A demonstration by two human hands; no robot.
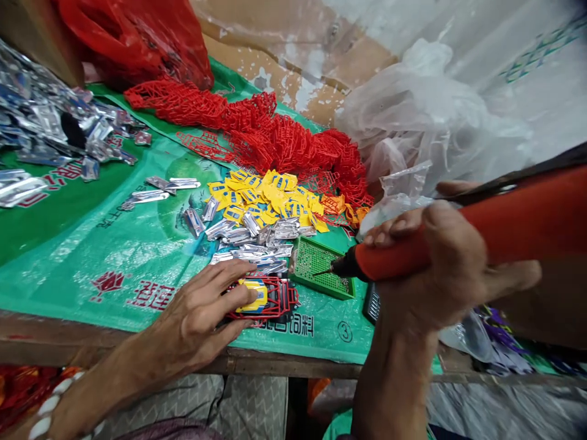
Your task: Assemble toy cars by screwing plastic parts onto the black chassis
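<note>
My left hand (208, 308) is closed around a toy car (275, 297) with a red frame and a yellow hood, resting on the green sheet near the table's front edge. My right hand (444, 263) grips an orange electric screwdriver (413, 247) with a black nose. Its thin bit points down and left over a green plastic tray (323, 269) that holds many tiny metal pieces, likely screws. Whether the bit touches them I cannot tell. Behind the car lie silver parts (238, 235) and a heap of yellow hood pieces (261, 192).
Red plastic frames (275, 137) are piled along the back, with a red bag (142, 43) behind them at the left. More silver parts (50, 122) lie heaped at the far left. A clear plastic bag (413, 110) stands at the back right. Purple pieces (499, 336) lie at the right.
</note>
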